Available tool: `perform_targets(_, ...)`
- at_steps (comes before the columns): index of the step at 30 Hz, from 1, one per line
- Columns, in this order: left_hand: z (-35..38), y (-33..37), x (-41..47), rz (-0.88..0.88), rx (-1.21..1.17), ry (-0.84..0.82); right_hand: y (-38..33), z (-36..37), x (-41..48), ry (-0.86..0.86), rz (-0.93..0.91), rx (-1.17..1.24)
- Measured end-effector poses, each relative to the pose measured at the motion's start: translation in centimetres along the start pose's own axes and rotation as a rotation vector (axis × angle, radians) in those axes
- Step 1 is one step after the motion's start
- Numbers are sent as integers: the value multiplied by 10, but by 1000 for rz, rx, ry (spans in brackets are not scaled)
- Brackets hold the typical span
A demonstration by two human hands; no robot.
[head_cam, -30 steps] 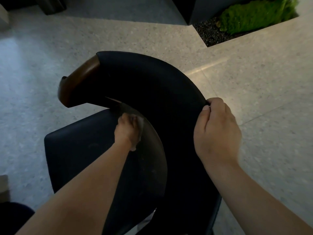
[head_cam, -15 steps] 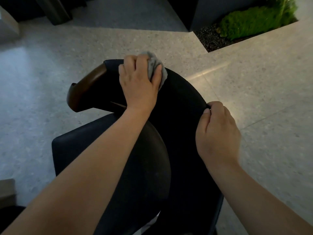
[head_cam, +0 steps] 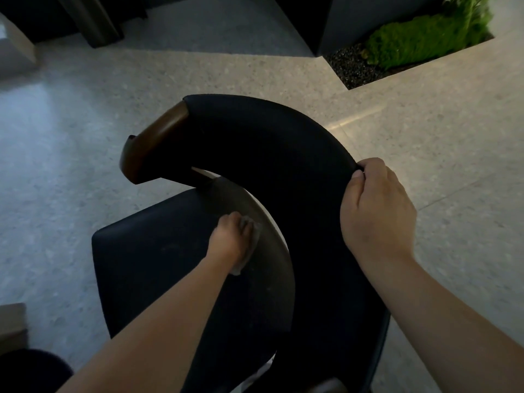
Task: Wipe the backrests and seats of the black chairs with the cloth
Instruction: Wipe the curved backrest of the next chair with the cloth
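Note:
A black chair stands below me, seen from above and behind. Its curved black backrest (head_cam: 272,143) ends in a brown wooden armrest tip (head_cam: 153,146) at the left. The black seat (head_cam: 153,262) lies under it. My left hand (head_cam: 229,239) reaches down inside the curve and presses a grey cloth (head_cam: 253,232) against the inner face of the backrest, just above the seat. Most of the cloth is hidden under the fingers. My right hand (head_cam: 374,211) grips the outer right edge of the backrest.
Speckled light stone floor (head_cam: 85,109) surrounds the chair. A planter with dark gravel and green moss (head_cam: 419,38) sits at the top right. A dark pillar base (head_cam: 93,21) stands at the top left. A pale block (head_cam: 12,324) lies at the lower left edge.
My left hand with the cloth went from the inner backrest up over the backrest's top edge, then back down to the inner face near the seat. My right hand kept its grip.

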State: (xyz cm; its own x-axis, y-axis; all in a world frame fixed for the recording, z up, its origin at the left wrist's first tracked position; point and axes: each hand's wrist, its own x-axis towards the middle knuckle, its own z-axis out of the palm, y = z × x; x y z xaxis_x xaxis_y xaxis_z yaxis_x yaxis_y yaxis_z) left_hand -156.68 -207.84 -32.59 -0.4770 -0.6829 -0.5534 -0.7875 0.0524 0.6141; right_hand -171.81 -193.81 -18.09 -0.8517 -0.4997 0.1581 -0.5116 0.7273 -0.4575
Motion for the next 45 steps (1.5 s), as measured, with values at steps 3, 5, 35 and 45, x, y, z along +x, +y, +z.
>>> perform_targets(3,-9,-7,-14,162,52,80,0,-1,-3,4,-22,7)
perform_targets(5,-23,-5,-17,235,57,103,-2,-5,-6,41,-103,-17)
perform_targets(35,-212,-35,-16,383,27,271,-147,120,20,66,-402,208)
perform_targets(45,-227,-47,26,461,181,179,-134,198,-2,-175,-435,21)
